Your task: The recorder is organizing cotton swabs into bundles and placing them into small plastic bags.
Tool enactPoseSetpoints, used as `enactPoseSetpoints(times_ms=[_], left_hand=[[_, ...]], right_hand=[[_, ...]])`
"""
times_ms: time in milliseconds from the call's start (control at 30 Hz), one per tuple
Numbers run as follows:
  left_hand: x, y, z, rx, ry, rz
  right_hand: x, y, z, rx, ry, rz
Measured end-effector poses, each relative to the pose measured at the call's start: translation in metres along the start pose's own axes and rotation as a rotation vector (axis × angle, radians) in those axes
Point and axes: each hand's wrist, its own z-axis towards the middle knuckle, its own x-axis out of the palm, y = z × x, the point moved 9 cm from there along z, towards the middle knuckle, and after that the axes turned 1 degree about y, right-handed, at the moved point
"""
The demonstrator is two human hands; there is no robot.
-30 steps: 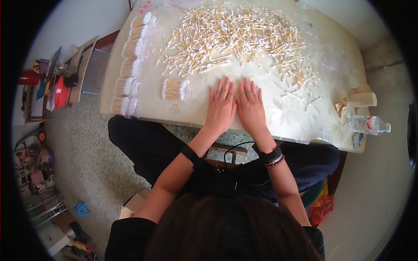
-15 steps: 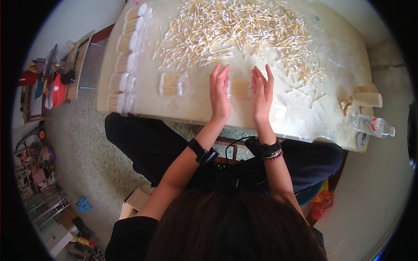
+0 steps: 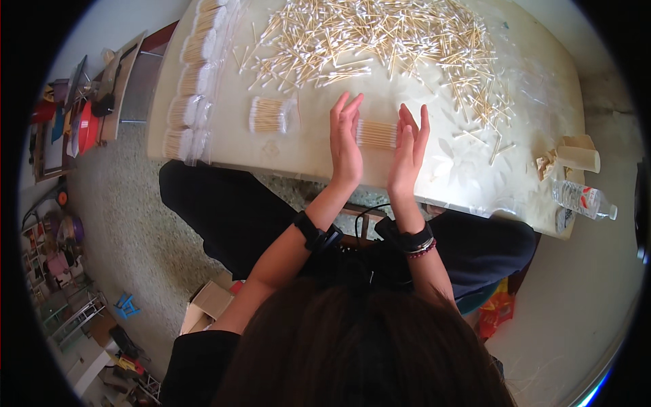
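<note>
A neat row of cotton swabs (image 3: 377,134) lies side by side on the table (image 3: 305,154), their wooden sticks running left to right. My left hand (image 3: 347,150) stands on edge at the left tips, its fingers stretched upward. At the opposite tips, my right hand (image 3: 405,154) is held the same way, fingers straight and slightly apart. Both palms face inward and touch or nearly touch the cotton ends; neither hand's fingers wrap round the swabs. To the left sits a small clear packet of cotton swabs (image 3: 270,115). A large loose heap of cotton swabs (image 3: 380,37) spreads beyond my hands.
Several filled packets of cotton swabs (image 3: 192,80) form a column along the table's left side. Stray swabs (image 3: 498,146) lie to the right. A clear plastic bottle (image 3: 584,199) and a cardboard tube (image 3: 578,154) are at the right edge. Clear plastic film (image 3: 532,85) lies at the far right.
The view has shifted slightly, so the table's contents sit a little differently in the picture. My hands remain at both ends of the swab row, with fingers still stretched out.
</note>
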Motion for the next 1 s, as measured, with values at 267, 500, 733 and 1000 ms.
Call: enactPoseSetpoints(times_ms=[267, 500, 733, 1000], left_hand=[[-0.002, 0.002, -0.001, -0.006, -0.042, -0.022], [-0.025, -0.016, -0.004, 0.023, 0.026, 0.177], [0.010, -0.038, -0.064, 0.220, 0.414, 1.372], [0.010, -0.026, -0.064, 0.226, 0.424, 1.422]], right_hand=[[0.008, 0.004, -0.005, -0.048, 0.033, -0.139], [0.002, 0.029, -0.004, -0.067, 0.334, -0.650], [0.007, 0.024, -0.045, -0.142, 0.584, -1.365], [0.012, 0.009, -0.051, -0.235, 0.584, -1.556]])
